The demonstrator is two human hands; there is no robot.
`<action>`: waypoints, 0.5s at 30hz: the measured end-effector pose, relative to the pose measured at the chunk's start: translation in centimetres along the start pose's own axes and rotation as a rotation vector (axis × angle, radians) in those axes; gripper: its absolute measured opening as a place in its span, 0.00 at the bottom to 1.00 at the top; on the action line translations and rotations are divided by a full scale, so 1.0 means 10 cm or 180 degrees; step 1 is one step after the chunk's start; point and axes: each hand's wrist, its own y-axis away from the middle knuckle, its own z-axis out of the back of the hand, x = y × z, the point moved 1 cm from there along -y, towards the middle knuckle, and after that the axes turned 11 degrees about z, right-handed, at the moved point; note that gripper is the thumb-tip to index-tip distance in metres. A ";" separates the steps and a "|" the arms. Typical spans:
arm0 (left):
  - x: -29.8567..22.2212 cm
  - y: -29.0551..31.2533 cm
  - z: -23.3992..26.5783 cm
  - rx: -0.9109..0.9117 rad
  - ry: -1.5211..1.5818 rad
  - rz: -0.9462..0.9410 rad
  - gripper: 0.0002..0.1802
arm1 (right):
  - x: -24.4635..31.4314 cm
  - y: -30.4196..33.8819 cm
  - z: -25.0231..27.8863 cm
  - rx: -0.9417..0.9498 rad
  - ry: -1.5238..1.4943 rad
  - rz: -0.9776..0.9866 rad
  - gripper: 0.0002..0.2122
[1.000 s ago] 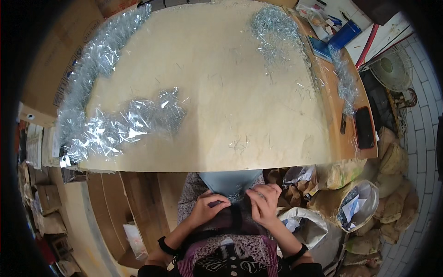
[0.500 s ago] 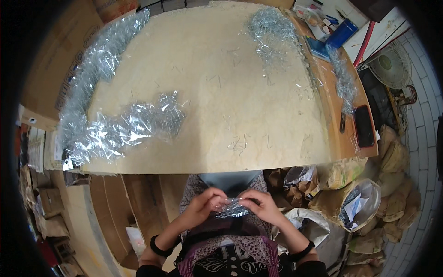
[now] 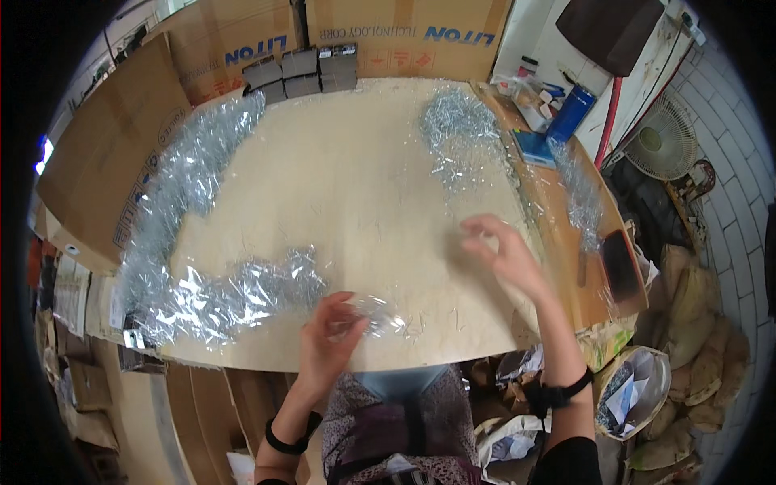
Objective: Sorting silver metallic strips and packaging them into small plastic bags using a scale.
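Near the table's front edge, my left hand [image 3: 327,333] is closed on a small shiny clear plastic packet [image 3: 378,315], which sticks out to the right of the fingers. My right hand [image 3: 503,250] is over the right half of the table, loosely curled, fingers apart, with nothing visible in it. Beyond it lies a heap of thin silvery metal pieces [image 3: 461,121], some strewn toward me. To the left of my left hand spreads a heap of glossy clear packets [image 3: 218,299], continuing along the table's left side. A few loose thin wire pieces [image 3: 457,319] lie near the front edge.
Cardboard boxes [image 3: 404,40] wall the table's back, with stacked dark blocks [image 3: 301,73] before them. On the right ledge are a blue can [image 3: 571,115], a phone [image 3: 620,265] and another strip of shiny packets [image 3: 580,194]. Open sacks [image 3: 634,392] stand below right.
Both hands have risen from my lap to above the table. The left hand has kept the packet; the right hand has let go and moved forward and right. The view has tilted up.
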 end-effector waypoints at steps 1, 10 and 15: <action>0.04 -0.07 0.03 -0.0211 0.0020 -0.0110 0.22 | -0.21 -0.19 0.11 -0.0031 0.0156 -0.0015 0.17; 0.28 -0.23 0.20 -0.1035 -0.0349 -0.0308 0.20 | -1.07 -1.41 -0.06 -0.0235 0.1625 -0.1030 0.26; 0.28 -0.15 0.16 -0.0648 -0.1212 -0.0853 0.18 | -0.88 -1.16 -0.31 0.0185 0.1683 -0.0593 0.22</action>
